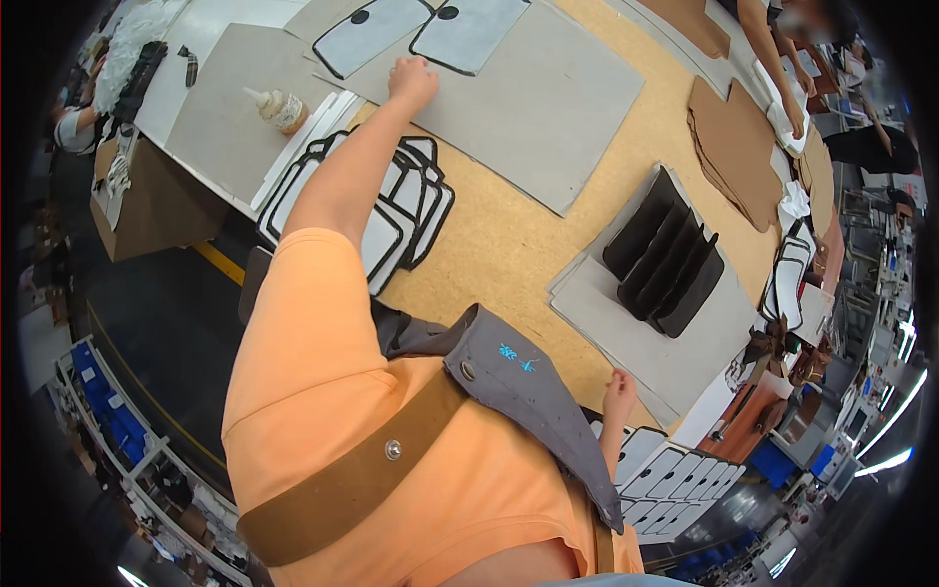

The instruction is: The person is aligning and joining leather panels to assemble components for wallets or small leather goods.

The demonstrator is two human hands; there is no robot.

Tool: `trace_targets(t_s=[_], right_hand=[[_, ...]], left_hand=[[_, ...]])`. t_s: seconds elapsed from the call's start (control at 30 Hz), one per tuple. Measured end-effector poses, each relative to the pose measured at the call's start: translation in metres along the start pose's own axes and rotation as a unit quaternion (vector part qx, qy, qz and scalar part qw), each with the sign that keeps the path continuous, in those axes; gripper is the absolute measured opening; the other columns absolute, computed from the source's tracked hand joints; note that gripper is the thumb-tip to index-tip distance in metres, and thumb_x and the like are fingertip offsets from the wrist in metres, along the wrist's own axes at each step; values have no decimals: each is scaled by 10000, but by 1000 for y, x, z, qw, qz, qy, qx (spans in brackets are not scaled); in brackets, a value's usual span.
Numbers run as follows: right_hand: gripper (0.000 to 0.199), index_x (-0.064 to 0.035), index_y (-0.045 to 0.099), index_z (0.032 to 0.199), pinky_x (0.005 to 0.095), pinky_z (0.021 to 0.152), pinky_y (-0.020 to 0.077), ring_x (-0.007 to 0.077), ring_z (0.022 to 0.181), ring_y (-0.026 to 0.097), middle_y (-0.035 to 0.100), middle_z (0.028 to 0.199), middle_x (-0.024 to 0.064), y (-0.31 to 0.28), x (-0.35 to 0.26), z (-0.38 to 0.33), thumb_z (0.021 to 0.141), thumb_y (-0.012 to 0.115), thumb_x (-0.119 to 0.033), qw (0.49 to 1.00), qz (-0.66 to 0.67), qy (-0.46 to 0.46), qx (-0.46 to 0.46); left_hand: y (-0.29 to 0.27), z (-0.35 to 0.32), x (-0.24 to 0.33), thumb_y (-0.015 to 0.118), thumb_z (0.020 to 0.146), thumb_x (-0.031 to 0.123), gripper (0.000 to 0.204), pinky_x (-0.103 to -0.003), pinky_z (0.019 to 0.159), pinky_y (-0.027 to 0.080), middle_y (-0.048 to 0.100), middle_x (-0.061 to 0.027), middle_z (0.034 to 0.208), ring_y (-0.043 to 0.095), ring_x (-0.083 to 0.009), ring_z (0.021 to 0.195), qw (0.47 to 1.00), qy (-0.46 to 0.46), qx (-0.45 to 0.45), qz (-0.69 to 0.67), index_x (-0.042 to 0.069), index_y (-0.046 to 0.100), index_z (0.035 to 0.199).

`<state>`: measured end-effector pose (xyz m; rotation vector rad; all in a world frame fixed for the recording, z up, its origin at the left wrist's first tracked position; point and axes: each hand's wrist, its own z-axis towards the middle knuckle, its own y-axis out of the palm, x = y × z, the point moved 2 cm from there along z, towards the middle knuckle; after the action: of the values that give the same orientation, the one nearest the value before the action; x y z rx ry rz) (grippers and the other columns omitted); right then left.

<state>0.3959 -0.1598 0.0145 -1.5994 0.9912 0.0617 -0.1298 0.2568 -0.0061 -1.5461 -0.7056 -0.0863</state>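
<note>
My left hand (413,78) reaches far across the table, fingers curled, and rests on a large grey board (548,108) at the lower edge of two grey panels with black borders (468,29) (364,37). I cannot see anything gripped in it. My right hand (618,386) lies close to my body with its fingertips on the wooden tabletop (509,245), beside the corner of a smaller grey board (626,313). It holds nothing. My orange shirt and grey apron fill the lower middle of the view.
A stack of white, black-trimmed panels (416,210) lies under my left arm, with a glue bottle (279,108) further left. Black pieces (665,254) stand on the smaller board. Brown cut pieces (734,147) lie beyond it. Another person's arm (773,59) works at the top right. More white panels (675,474) sit at the lower right.
</note>
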Motion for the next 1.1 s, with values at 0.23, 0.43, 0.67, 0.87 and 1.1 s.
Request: trace_targets(t_s=[0.23,0.43,0.67,0.87,1.1], right_hand=[[145,-19,619,954,314,627,472,244,721,594,603,849,143,57,-83,-72,874,540,-112,991,-18,-45,-122],[144,-10,614,957,325,654,471,265,749,596,607,859,148,75,-141,-58,870,542,-99,984,19,-91,-154],[404,-7,423,1258,308,824,456,166,977,565,568,1107,94,118,-223,6,913,544,-180,899,388,11,-206],[341,14,471,1167,291,828,439,142,969,538,572,1087,84,107,-237,27,850,565,-69,883,451,13,-126],[335,16,518,1130,264,770,448,113,882,544,588,983,47,35,-240,11,808,565,-66,848,430,-48,-305]], left_hand=[[30,66,-11,638,726,232,565,-397,883,469,531,-224,1133,547,-348,1040,979,-183,43,-82,-52,460,1182],[46,1,20,596,735,181,184,-337,598,484,600,-107,691,610,-226,678,899,-136,-129,-395,11,583,806],[39,-237,52,492,928,265,215,-275,668,472,624,-29,847,576,-110,726,660,-238,-425,-571,66,572,952],[-10,-340,81,448,957,305,320,-281,793,451,596,-48,980,559,-137,892,625,-130,-643,-422,55,561,1122],[-80,-315,127,549,888,183,230,-321,821,418,567,-95,1075,547,-211,946,811,496,-205,-233,33,585,1058]])
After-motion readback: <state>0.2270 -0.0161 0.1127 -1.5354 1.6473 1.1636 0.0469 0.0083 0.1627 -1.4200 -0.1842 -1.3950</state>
